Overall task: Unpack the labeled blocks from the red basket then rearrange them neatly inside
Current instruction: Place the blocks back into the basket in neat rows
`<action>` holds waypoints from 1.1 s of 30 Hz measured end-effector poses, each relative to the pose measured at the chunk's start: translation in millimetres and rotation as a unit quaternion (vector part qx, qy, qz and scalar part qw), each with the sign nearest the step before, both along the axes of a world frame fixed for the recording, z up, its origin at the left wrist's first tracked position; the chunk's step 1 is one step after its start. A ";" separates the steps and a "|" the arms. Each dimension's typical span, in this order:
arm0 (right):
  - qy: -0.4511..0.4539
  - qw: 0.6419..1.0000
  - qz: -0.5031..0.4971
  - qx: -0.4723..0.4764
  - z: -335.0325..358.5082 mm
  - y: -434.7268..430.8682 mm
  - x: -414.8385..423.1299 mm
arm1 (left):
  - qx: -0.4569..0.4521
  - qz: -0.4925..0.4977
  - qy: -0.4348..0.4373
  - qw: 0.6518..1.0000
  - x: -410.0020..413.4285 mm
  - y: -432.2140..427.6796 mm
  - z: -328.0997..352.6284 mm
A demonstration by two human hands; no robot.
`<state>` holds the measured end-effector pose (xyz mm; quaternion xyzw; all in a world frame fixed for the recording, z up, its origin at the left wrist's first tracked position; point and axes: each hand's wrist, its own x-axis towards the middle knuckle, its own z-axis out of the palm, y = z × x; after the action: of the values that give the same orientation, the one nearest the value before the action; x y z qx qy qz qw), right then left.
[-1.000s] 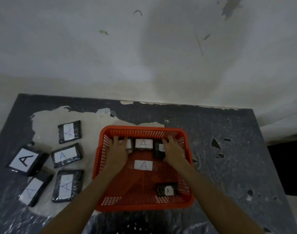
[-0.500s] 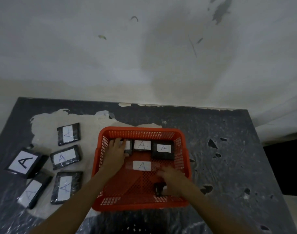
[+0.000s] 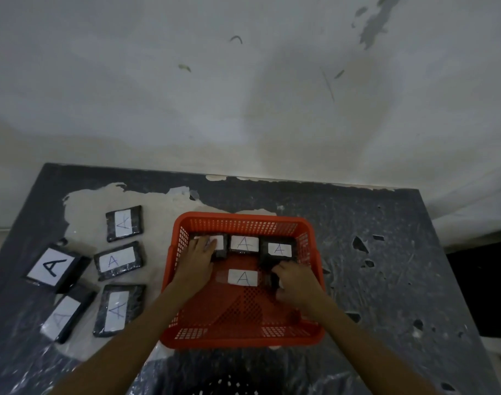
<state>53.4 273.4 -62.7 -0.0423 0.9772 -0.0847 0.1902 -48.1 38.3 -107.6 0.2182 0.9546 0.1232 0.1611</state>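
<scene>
The red basket sits mid-table. Along its far wall stand three black blocks with white "A" labels: a left block, a middle block and a right block. A fourth labelled block lies in the basket's middle. My left hand rests flat on the left block. My right hand is closed around a small black block, holding it beside the middle one, below the right block.
Several more "A" blocks lie on the table left of the basket: one at the back, one in the middle, one at the front, and two larger ones near the left edge. A wall rises behind the table.
My right hand left the back-right block, reached down to the small block near the basket's front right, grasped it and carried it up toward the middle. My left hand stayed on the left block.
</scene>
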 end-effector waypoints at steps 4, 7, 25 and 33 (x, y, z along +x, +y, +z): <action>0.030 0.999 -0.016 0.000 -2.7 1.2 -12.0 | -0.002 -0.007 -0.003 1.000 -1.4 -2.8 0.8; 0.013 1.000 -0.008 0.007 -6.2 -0.1 -12.7 | 0.001 -0.020 -0.002 1.000 -3.7 -3.9 4.8; 0.086 0.993 -0.085 -0.012 -9.5 -15.7 6.3 | 0.128 -0.136 0.167 0.968 21.9 -38.2 29.7; 0.114 0.976 -0.133 -0.129 -22.2 -71.6 53.5 | 0.259 0.203 0.135 0.935 37.7 -109.1 30.5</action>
<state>106.8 201.9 -85.0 0.0547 0.9701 -0.2292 0.0578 -10.3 -70.8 -77.1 0.0683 0.9264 0.3654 -0.0594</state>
